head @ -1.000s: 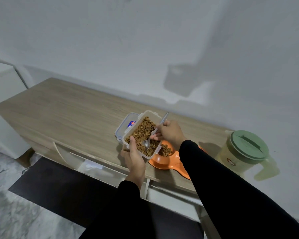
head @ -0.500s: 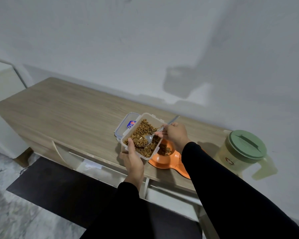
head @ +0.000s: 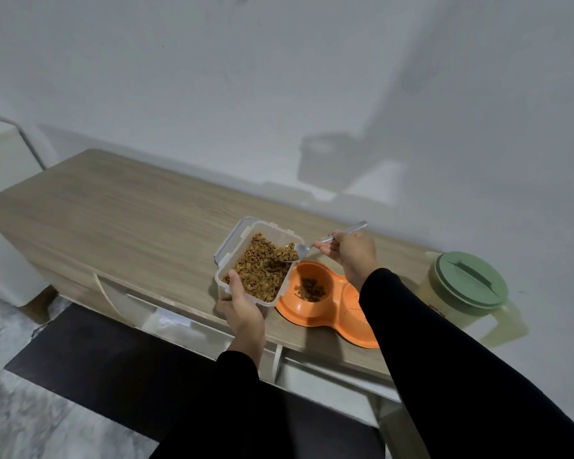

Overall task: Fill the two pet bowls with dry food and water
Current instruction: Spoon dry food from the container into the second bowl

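Observation:
My left hand (head: 244,313) grips the near corner of a clear plastic food container (head: 234,260) full of brown dry food (head: 259,270), held just above the table. My right hand (head: 352,251) holds a metal spoon (head: 328,241); its loaded bowl hovers at the container's right rim, above the orange double pet bowl (head: 312,321). The left bowl holds a small heap of kibble (head: 309,289). My right sleeve hides most of the right bowl. A pale yellow water pitcher (head: 458,303) with a green lid stands at the far right.
The container's clear lid (head: 237,231) lies on the wooden table (head: 113,213) behind the container. A white wall runs close behind the table. White furniture (head: 4,167) stands at the left. A dark mat (head: 96,362) lies on the floor below.
My right hand has lifted the spoon out of the food and carried it right, to the container's rim over the orange bowl. The container has shifted left, uncovering the bowl.

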`<state>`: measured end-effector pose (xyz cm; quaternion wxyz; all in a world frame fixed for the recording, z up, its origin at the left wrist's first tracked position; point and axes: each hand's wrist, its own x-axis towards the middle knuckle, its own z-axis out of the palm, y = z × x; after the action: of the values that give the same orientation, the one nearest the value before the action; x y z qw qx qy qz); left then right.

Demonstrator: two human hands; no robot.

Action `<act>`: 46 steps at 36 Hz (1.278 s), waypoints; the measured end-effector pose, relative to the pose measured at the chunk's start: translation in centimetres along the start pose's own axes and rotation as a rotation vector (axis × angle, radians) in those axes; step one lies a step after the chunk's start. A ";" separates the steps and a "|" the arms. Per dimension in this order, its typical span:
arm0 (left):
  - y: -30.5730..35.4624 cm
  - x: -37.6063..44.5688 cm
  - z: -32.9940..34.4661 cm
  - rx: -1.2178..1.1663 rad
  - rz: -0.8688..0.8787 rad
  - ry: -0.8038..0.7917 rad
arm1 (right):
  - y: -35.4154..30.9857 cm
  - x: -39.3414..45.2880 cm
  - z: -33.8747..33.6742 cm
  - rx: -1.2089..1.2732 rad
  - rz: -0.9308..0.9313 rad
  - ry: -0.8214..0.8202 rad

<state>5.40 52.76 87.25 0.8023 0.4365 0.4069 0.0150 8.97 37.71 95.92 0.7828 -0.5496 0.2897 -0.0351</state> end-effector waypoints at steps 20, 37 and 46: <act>0.9 0.0 1.3 -0.035 -0.044 0.022 | 1.9 2.0 -2.8 -0.764 -0.377 -0.108; 0.6 0.0 1.1 0.037 0.037 -0.129 | -3.7 0.7 1.9 -0.509 -0.510 0.100; 0.9 -1.4 1.2 0.025 0.092 -0.334 | -1.0 -0.5 3.5 -0.581 -0.287 -0.071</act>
<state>5.53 51.94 89.16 0.8517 0.4609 0.2480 -0.0261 10.59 40.42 97.82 0.5900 -0.7861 0.1795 -0.0418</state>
